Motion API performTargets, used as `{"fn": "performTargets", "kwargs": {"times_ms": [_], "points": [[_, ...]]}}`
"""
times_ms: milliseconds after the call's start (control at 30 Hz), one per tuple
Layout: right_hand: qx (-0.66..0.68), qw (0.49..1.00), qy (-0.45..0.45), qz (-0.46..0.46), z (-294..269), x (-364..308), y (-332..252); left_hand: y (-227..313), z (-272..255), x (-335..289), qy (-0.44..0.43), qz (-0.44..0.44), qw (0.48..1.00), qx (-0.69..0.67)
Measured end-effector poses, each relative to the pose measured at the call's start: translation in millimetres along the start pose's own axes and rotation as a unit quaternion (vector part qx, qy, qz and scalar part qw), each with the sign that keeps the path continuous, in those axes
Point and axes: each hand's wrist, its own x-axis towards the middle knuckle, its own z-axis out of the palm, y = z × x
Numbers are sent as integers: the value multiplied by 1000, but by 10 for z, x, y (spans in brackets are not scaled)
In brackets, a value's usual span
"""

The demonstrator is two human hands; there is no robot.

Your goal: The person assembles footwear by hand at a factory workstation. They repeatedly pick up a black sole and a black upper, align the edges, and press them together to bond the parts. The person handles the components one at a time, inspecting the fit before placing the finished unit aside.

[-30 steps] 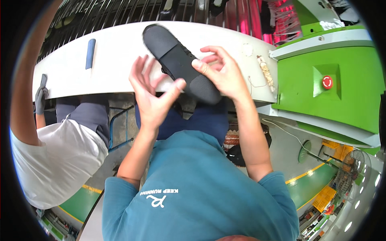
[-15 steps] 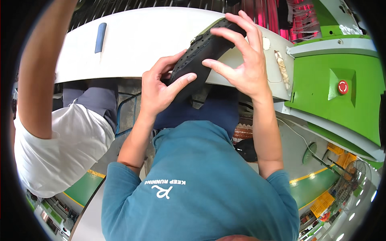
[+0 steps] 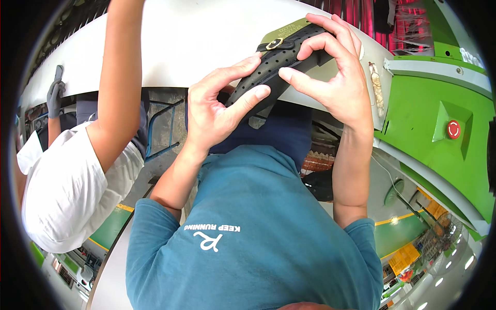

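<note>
Black perforated shoe (image 3: 257,75) in both hands, tilted over the worktop's (image 3: 181,44) near edge.
My left hand (image 3: 211,109) pinches its near end, thumb opposite fingers; my right hand (image 3: 338,93) hooks over the far end, fingers parted, thumb along the side. I'd guess light, stiff around the olive-green form (image 3: 285,32), softer and a bit slick on the upper; best held by the sole edges at both ends, off the gold buckle (image 3: 274,44), which could scratch or snag. Tan rod (image 3: 376,88) lies to my right, then a green machine (image 3: 423,98) with red button (image 3: 454,129) limits that side. Co-worker's bare arm (image 3: 121,77) reaches across at left, in my way; gloved hand (image 3: 55,93) farther out.
</note>
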Motion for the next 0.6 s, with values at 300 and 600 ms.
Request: {"fn": "performTargets", "kwargs": {"times_ms": [300, 600], "points": [[19, 999, -3, 27, -79, 7, 74, 116, -3, 74, -8, -7, 999, 40], [53, 997, 19, -55, -93, 2, 421, 163, 22, 108, -23, 29, 995, 93]]}}
